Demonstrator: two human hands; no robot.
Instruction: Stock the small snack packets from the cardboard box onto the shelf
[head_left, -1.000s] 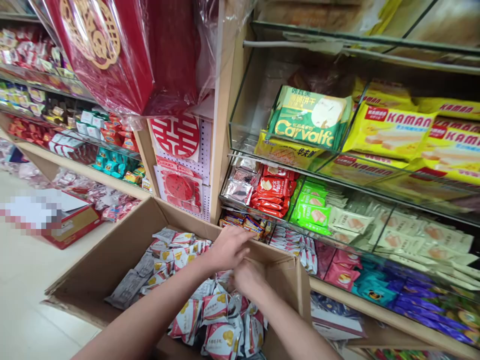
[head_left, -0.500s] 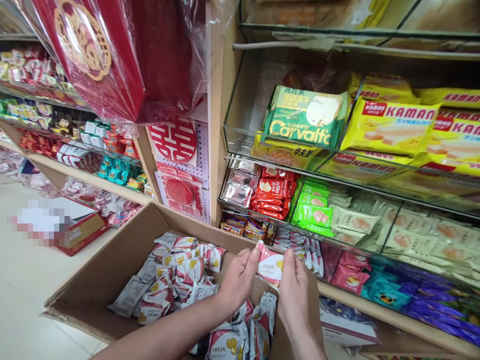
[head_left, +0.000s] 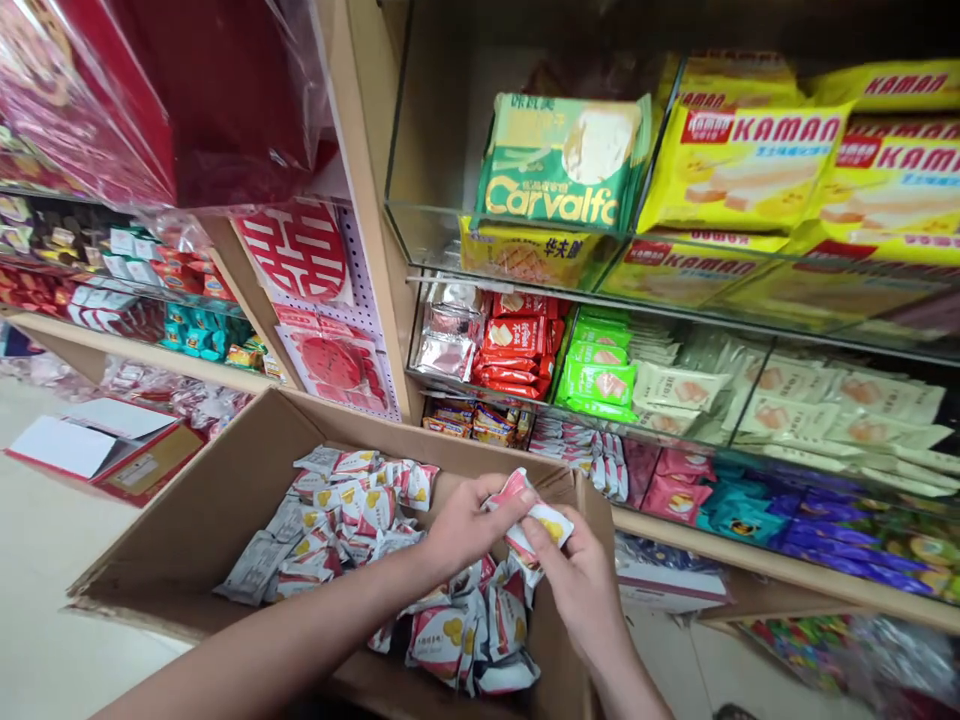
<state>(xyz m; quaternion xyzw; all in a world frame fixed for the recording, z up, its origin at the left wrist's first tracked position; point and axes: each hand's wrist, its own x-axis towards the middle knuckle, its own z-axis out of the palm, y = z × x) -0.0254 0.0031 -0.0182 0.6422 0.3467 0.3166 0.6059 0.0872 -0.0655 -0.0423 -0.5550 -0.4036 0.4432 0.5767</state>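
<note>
Both my hands grip small pink-and-white snack packets above the open cardboard box (head_left: 180,500). My left hand (head_left: 469,525) is closed with its thumb across the upper packet (head_left: 551,522), which has yellow round biscuits printed on it. From the lower right, my right hand (head_left: 574,580) pinches the same packet, thumb on its face. Another packet edge seems to show beneath; I cannot tell how many are held. Inside the box lie several loose packets (head_left: 442,640) of the same kind, some with their silvery backs up.
Glass-fronted shelves stand ahead, with green Carvalfo packs (head_left: 555,165), yellow Kaman packs (head_left: 742,165) and matching pink-and-white packets (head_left: 577,455) in a low compartment. A red gift bag (head_left: 225,100) hangs at upper left. An opened red-and-white carton (head_left: 112,450) sits on the floor.
My hands have come closer together, thumbs now crossing over the packet, which has tilted. The view has shifted, so the shelves and box sit further left and the shelves slightly lower in part.
</note>
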